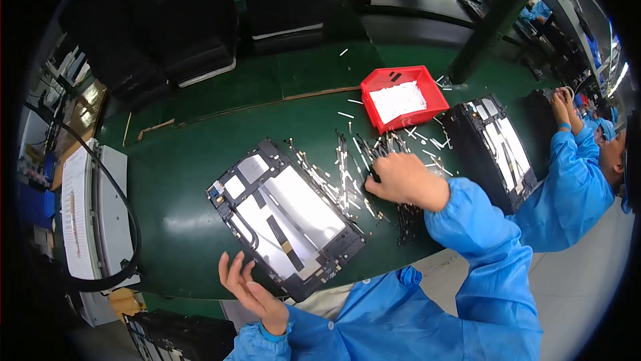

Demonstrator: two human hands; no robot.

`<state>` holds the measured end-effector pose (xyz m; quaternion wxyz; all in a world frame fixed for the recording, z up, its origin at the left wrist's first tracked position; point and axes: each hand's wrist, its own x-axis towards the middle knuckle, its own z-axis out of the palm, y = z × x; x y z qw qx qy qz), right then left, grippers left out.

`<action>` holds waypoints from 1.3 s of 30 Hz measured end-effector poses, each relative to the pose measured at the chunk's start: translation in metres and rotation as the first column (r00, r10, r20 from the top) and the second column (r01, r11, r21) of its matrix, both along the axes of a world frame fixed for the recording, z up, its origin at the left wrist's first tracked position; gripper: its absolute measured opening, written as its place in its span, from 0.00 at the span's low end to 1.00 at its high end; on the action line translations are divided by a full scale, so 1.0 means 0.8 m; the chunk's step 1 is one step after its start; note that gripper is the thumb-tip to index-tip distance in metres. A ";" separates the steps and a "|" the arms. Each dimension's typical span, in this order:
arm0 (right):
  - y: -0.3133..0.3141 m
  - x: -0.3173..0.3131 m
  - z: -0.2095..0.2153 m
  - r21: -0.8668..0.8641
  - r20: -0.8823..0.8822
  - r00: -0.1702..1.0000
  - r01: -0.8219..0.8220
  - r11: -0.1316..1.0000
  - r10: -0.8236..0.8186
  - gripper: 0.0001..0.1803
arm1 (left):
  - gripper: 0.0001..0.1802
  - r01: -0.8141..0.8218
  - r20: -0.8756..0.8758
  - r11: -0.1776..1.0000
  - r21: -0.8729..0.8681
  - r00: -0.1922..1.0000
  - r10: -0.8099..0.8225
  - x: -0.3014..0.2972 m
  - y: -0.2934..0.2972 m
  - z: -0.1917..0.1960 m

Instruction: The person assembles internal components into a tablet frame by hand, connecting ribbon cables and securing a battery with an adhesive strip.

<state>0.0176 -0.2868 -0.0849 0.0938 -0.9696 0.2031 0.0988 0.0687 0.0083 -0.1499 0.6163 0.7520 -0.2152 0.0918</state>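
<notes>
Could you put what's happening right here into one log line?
right hand: reaching into strips, grip unclear | left hand: open, at panel near edge | red bin: behind strips | belt: green

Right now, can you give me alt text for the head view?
The right hand reaches into a scatter of small strip parts on a green belt; the left hand is open, empty, beside an opened tablet frame. A red tray lies beyond.
</notes>
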 end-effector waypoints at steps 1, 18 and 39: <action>-0.007 0.003 0.005 0.077 -0.016 1.000 -0.008 0.997 0.010 0.19 | 0.22 -0.030 -0.061 0.998 -0.056 0.998 0.026 -0.002 -0.003 0.002; 0.066 -0.063 0.082 0.879 0.297 0.955 -0.274 0.391 0.001 0.05 | 0.14 0.458 -0.604 0.672 -0.581 0.311 -0.734 -0.059 -0.037 0.087; 0.189 -0.015 0.021 0.801 0.458 0.887 -0.382 0.462 -0.061 0.06 | 0.10 0.232 -0.570 0.960 -0.157 0.773 -0.280 -0.053 0.051 0.059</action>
